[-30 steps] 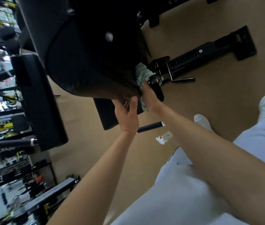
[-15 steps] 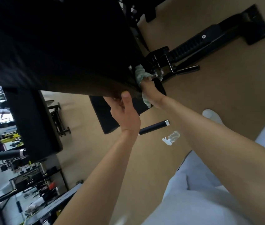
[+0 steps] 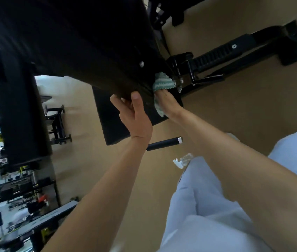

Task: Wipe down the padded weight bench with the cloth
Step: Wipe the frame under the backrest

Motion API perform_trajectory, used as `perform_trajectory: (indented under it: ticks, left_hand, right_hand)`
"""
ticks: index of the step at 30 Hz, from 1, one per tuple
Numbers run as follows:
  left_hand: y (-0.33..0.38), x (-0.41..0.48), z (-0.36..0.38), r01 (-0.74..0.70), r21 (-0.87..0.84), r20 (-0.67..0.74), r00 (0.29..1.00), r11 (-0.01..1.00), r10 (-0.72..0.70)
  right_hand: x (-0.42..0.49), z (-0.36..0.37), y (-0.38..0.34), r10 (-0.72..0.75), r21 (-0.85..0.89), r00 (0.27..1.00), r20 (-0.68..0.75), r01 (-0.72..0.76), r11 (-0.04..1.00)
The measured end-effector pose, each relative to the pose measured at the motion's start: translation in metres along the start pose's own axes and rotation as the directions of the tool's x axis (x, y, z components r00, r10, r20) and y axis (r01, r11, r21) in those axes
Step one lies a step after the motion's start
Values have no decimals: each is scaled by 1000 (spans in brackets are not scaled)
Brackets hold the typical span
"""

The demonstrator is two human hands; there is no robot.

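Observation:
The black padded bench back pad (image 3: 82,44) fills the upper left of the tilted head view. My left hand (image 3: 135,119) grips its lower edge, thumb on the pad's face and fingers curled behind. My right hand (image 3: 169,104) presses a pale green striped cloth (image 3: 162,82) against the pad's corner, beside the metal adjustment bracket (image 3: 182,70). Part of the cloth hangs below my right hand. The black seat pad (image 3: 115,122) lies under both hands.
The bench's black base rail (image 3: 235,51) runs across the tan floor at upper right. A black handle (image 3: 164,143) and a clear spray bottle (image 3: 182,160) lie on the floor near my white trousers (image 3: 216,206). Another bench (image 3: 16,106) and gym racks stand at left.
The camera has moved closer and shifted, so the pad fills more of the view. My right hand with the cloth has shifted slightly along the pad's corner. My left hand keeps its grip.

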State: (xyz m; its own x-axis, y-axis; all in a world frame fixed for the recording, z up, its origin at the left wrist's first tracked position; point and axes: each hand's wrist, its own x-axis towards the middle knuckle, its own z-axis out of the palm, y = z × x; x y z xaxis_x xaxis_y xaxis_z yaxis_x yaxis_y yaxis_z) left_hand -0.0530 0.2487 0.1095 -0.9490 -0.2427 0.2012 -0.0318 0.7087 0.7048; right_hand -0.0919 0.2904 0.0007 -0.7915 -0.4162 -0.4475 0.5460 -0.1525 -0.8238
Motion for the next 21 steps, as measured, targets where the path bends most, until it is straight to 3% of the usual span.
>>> perform_trajectory:
  ticks: [4,9,13,16,18,21]
  left_hand:
    - [-23,1,5,44,18,-17,999,999,-44]
    - [-63,-2,19,162,13,94,982,987,-162]
    - [-87,-2,33,249,3,97,964,969,-248]
    - [-92,-3,34,267,-40,85,961,963,-263]
    - [-90,-5,31,284,-63,81,957,957,-278]
    - [-85,-8,33,310,-38,64,949,950,-308]
  right_hand:
    - [8,-13,30,88,175,996,-30,-81,981]
    - [10,-44,70,210,459,969,-128,-130,879]
    - [40,-48,64,217,410,972,-93,-161,898]
    - [46,-32,54,224,341,974,43,-225,913]
    - [42,-19,51,188,406,975,116,-219,887]
    - [34,-10,46,109,411,991,79,-132,902]
